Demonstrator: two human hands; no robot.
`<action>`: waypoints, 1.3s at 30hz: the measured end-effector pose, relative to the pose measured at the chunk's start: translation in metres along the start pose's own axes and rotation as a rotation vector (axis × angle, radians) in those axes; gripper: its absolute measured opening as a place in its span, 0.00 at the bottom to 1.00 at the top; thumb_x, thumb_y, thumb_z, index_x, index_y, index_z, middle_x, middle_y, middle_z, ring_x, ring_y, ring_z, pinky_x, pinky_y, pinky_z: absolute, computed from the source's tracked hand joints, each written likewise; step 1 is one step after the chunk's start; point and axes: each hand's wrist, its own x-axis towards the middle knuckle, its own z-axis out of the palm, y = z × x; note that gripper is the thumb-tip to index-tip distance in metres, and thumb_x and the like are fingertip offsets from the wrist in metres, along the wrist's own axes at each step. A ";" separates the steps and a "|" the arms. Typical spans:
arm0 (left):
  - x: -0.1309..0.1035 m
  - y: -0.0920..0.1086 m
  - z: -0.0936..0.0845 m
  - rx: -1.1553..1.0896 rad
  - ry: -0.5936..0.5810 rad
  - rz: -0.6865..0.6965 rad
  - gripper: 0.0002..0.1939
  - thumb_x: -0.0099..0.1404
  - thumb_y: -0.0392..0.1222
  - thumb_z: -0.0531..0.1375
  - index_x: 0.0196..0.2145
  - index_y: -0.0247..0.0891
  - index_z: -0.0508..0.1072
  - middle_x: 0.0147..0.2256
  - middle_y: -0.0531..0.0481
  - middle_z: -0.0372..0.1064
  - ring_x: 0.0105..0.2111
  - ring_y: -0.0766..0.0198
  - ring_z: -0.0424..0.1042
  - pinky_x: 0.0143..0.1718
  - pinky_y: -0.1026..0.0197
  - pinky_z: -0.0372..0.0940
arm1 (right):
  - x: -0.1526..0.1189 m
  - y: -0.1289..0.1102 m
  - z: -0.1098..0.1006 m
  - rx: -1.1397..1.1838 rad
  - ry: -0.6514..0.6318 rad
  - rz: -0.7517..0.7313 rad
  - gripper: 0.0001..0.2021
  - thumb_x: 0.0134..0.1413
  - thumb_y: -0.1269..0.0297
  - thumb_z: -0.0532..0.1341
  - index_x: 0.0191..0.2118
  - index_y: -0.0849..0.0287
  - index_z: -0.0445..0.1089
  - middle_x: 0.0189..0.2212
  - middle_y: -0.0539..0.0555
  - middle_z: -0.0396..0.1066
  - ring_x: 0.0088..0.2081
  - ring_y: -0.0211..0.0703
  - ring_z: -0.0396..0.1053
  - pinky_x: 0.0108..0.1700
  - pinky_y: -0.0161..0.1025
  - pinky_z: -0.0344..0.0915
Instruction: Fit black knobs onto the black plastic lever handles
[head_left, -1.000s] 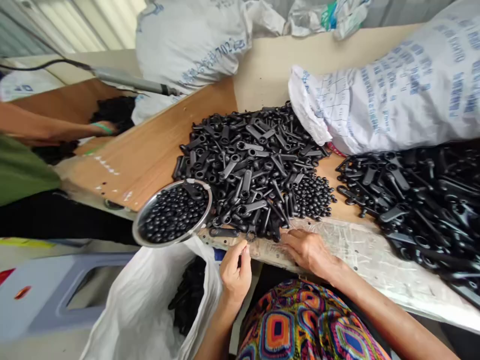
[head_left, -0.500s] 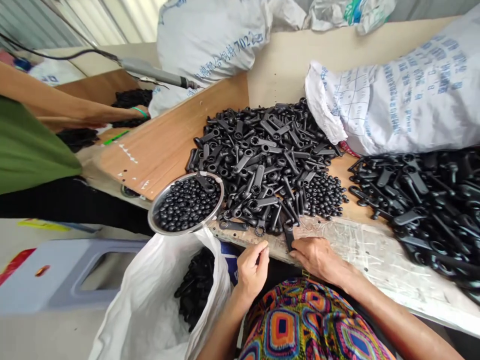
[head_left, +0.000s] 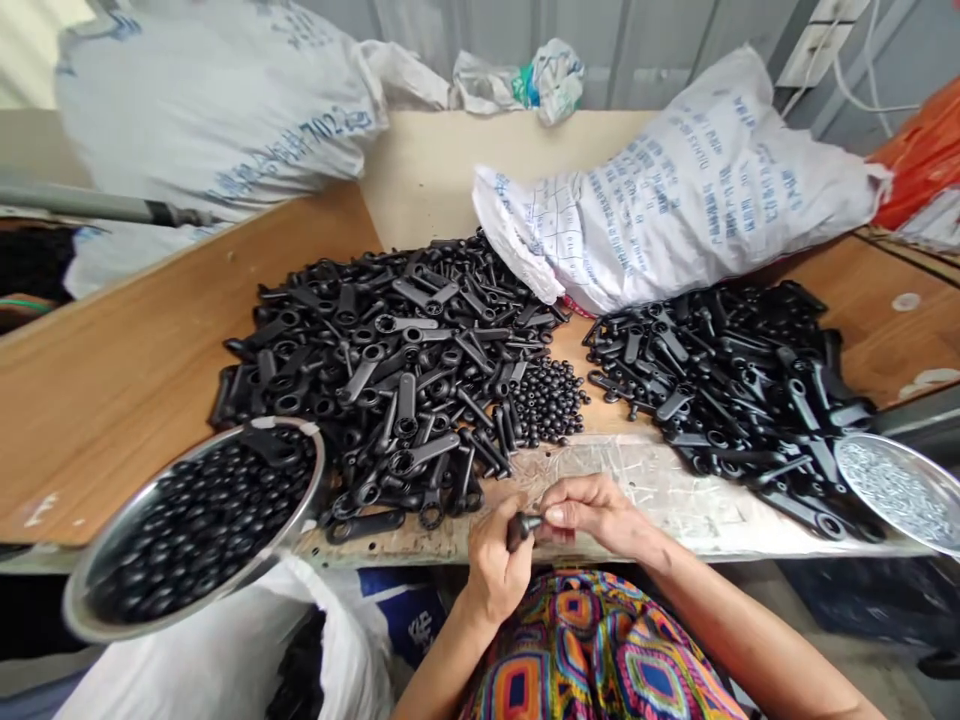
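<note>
My left hand [head_left: 496, 562] is closed around a black plastic crank handle [head_left: 522, 528] in front of the table edge. The fingers of my right hand [head_left: 600, 515] pinch together at the narrow end of that handle. Whether a small part sits between those fingertips is hidden. Just beyond my hands lies a large heap of black crank handles [head_left: 405, 400], with ring-shaped ends and flat arms. Against its right side rests a pile of small black knobs [head_left: 551, 400]. A metal bowl [head_left: 321, 470] of black knobs stands at the left, one crank handle lying on top.
To the right lies another heap of black handles [head_left: 720, 400], with a metal bowl [head_left: 851, 455] of small silvery pieces beside it. Printed white sacks [head_left: 660, 220] lie behind. An open white sack [head_left: 352, 650] hangs below the left bowl. A wooden divider [head_left: 150, 350] borders the left side.
The view has swung right, bringing the silvery pieces into sight. My hands have come together; the handle, earlier in my right hand at the table edge, is now in my left with my right fingers on its end.
</note>
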 end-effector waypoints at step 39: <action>0.043 0.060 0.042 -0.443 -0.288 -0.459 0.06 0.59 0.40 0.56 0.27 0.36 0.68 0.19 0.57 0.60 0.19 0.71 0.58 0.23 0.67 0.56 | -0.040 -0.007 -0.040 -0.061 0.300 -0.264 0.10 0.50 0.64 0.63 0.39 0.58 0.73 0.32 0.51 0.73 0.31 0.37 0.69 0.35 0.33 0.66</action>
